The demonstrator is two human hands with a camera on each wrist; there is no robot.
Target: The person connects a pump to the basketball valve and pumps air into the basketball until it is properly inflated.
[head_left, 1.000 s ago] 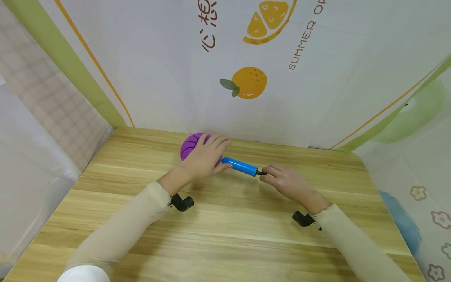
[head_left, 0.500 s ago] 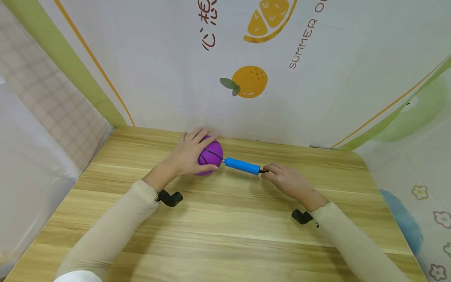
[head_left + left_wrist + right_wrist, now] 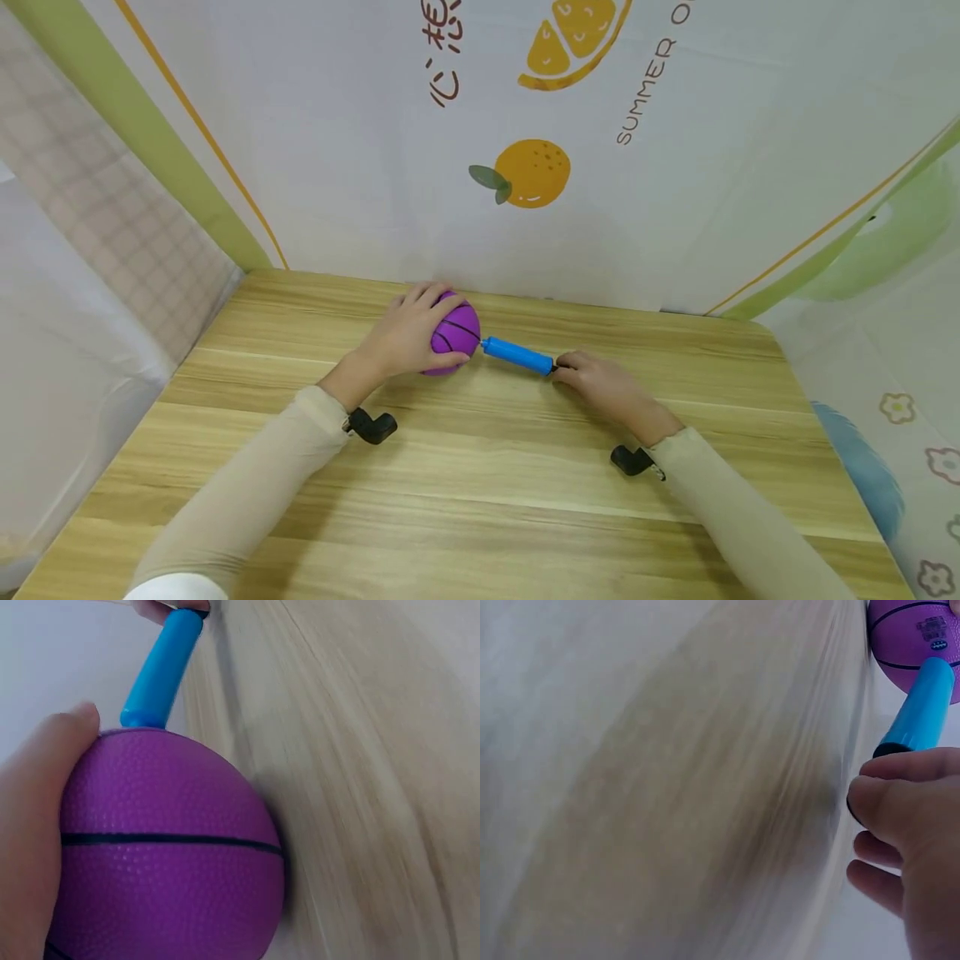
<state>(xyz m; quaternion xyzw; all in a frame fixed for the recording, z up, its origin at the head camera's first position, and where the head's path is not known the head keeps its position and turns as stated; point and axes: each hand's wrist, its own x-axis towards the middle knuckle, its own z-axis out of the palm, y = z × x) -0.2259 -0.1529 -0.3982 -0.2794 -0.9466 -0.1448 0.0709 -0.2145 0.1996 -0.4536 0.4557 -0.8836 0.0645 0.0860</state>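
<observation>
A small purple basketball (image 3: pixel 459 329) with black lines rests near the back of the table. My left hand (image 3: pixel 405 337) grips it from the left, thumb along the near side and fingers over the top. From the ball's right side a blue hand pump (image 3: pixel 519 355) points outward, its nozzle end right at the ball. My right hand (image 3: pixel 603 385) pinches the pump's black handle at the other end. In the right wrist view the thumb and forefinger close on that handle, and the blue barrel (image 3: pixel 922 709) leads to the ball (image 3: pixel 907 634).
The wooden table (image 3: pixel 480 500) ends at a white printed curtain (image 3: pixel 360 167) just behind the ball. More cloth hangs at the left and right sides. A black wrist mount (image 3: pixel 373 425) hangs below the left wrist, another mount (image 3: pixel 632 461) below the right.
My left hand shifted left off the top of the ball, then settled back round its left side. The pump's handle is now pushed closer to the barrel, my right hand slightly left.
</observation>
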